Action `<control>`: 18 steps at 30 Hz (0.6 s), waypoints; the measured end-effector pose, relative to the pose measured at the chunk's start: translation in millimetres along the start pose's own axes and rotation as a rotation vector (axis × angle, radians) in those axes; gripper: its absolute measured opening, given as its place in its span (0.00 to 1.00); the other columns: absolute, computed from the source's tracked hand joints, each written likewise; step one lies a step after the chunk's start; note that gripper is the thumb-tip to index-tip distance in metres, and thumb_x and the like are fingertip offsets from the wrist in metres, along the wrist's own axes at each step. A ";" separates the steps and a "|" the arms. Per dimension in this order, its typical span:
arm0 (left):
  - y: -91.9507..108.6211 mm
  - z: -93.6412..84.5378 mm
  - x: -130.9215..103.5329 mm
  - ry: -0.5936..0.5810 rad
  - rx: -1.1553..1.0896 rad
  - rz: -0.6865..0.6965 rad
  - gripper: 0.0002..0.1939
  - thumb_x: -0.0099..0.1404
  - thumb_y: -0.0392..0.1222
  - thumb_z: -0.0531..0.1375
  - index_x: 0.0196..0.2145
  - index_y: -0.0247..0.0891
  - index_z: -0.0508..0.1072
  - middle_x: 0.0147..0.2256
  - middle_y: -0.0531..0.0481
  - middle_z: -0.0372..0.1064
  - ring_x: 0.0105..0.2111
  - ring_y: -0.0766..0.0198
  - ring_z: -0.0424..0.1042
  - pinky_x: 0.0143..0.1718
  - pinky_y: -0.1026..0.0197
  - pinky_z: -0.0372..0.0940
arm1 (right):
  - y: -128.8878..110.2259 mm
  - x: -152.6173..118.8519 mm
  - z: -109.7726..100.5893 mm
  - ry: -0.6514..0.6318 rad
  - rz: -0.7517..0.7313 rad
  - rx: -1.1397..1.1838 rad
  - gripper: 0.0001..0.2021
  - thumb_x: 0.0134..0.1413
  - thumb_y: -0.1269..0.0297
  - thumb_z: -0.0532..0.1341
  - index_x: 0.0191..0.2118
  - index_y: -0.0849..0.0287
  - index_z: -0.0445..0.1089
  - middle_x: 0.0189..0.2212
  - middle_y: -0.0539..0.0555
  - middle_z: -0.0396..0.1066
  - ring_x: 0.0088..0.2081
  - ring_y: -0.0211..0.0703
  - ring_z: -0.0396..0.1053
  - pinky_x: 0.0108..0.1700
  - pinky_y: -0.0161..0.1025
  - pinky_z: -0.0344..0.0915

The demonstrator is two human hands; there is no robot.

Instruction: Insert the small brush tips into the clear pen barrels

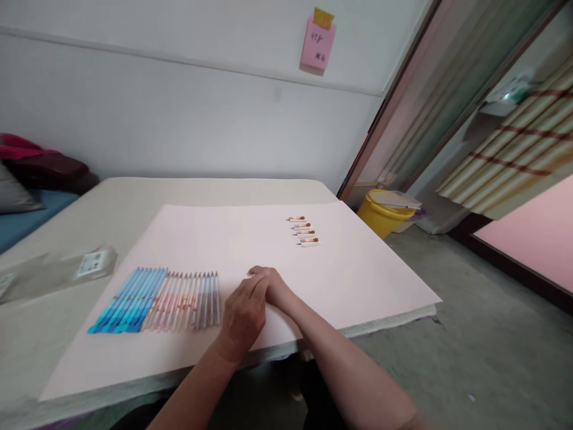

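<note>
My left hand (244,312) rests over my right hand (275,288) near the front edge of the pink sheet. Its fingers lie across the right hand and hide part of it. Some right-hand fingers show, stretched toward the left. Neither hand holds an object. Left of them lies a row of slim pens: several blue pens (134,298), then clear ones with pink and red prints (172,301), then greyish-blue ones (210,301). Farther back to the right are several short pieces (308,240) with brown ends and thin dark tips, spaced apart in a column.
The pink sheet (367,280) covers much of the pale table (215,190). A clear plastic bag with a white label (93,263) lies at left. A yellow bin (380,215) stands on the floor beyond the right edge. A pink note (317,45) hangs on the wall.
</note>
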State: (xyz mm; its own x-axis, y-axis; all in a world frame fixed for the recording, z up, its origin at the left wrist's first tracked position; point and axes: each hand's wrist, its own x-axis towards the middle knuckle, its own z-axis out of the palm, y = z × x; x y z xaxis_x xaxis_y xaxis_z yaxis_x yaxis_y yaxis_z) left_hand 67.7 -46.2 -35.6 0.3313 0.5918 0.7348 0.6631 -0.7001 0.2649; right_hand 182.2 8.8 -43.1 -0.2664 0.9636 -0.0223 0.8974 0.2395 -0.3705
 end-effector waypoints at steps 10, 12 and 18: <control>-5.8 9.6 -0.3 -0.071 0.011 0.035 0.16 0.58 0.26 0.51 0.45 0.34 0.65 0.41 0.41 0.68 0.43 0.58 0.66 0.44 0.55 0.64 | 92.9 7.2 -17.0 0.324 0.260 0.046 0.14 0.55 0.63 0.52 0.46 0.59 0.66 0.43 0.56 0.68 0.43 0.41 0.65 0.41 0.33 0.58; -8.3 10.2 0.1 -0.083 0.012 0.022 0.16 0.58 0.26 0.51 0.44 0.35 0.65 0.40 0.42 0.68 0.42 0.58 0.66 0.43 0.55 0.64 | 111.3 9.2 -24.0 0.326 0.359 -0.048 0.16 0.57 0.62 0.51 0.50 0.58 0.63 0.48 0.56 0.65 0.47 0.41 0.62 0.44 0.33 0.57; -9.0 6.3 1.0 -0.125 0.018 -0.003 0.14 0.59 0.27 0.50 0.41 0.36 0.65 0.39 0.43 0.68 0.41 0.59 0.67 0.40 0.56 0.65 | 151.2 21.3 -51.1 0.262 0.471 -0.149 0.16 0.56 0.65 0.49 0.50 0.56 0.61 0.49 0.58 0.61 0.47 0.48 0.61 0.40 0.38 0.58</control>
State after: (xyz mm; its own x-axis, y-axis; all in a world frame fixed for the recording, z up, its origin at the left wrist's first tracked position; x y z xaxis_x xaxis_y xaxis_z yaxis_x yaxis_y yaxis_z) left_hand 66.3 -36.8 -41.1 0.4097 0.6398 0.6502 0.6755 -0.6918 0.2551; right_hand 330.2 71.6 -52.2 0.2543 0.9634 0.0849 0.9435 -0.2278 -0.2407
